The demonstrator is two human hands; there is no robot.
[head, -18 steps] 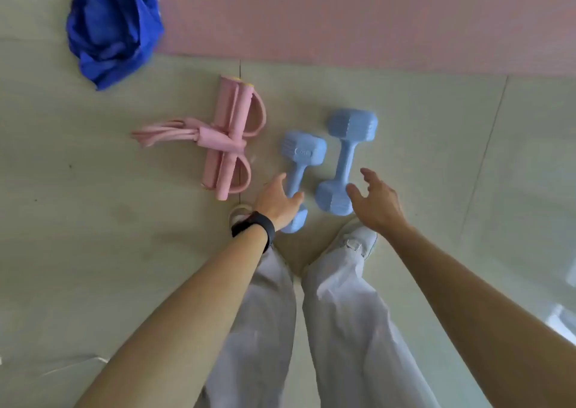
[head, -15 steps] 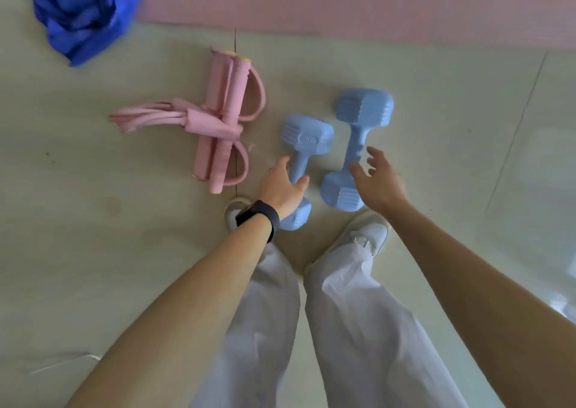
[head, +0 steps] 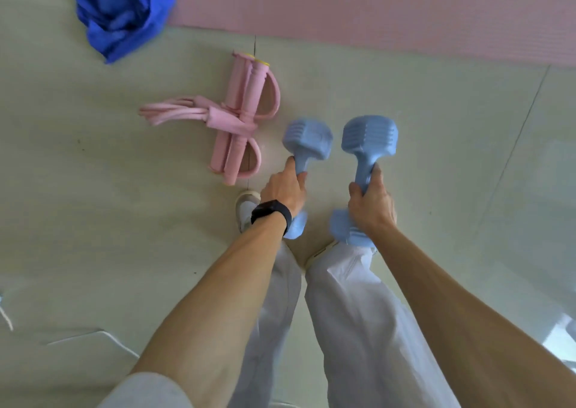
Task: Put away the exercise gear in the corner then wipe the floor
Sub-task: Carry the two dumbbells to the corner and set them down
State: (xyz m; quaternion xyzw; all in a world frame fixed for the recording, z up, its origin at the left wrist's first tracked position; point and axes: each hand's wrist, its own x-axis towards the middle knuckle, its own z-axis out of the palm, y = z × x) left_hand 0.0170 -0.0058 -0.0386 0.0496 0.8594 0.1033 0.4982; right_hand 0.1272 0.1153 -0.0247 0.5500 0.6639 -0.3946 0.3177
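left grip (head: 285, 189): fingers curled round handle of left dumbbell (head: 307, 135) | right grip (head: 371, 205): wrapped round handle of right dumbbell (head: 369, 135) | dumbbells: side by side, apart, just right of puller (head: 240, 121) | off the floor (head: 93, 220) or on it: cannot tell | cloth (head: 121, 8): beyond puller, to its left | mat (head: 374, 8): beyond puller

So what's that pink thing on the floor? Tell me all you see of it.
The exerciser looks like a pull-band set: two pink, seemingly foam-covered bars side by side with yellow end caps, curved loops beside them, and rubbery tubes trailing left, tied by a band at the middle. It lies flat on the floor, left of the nearer dumbbell; only the floor touches it.
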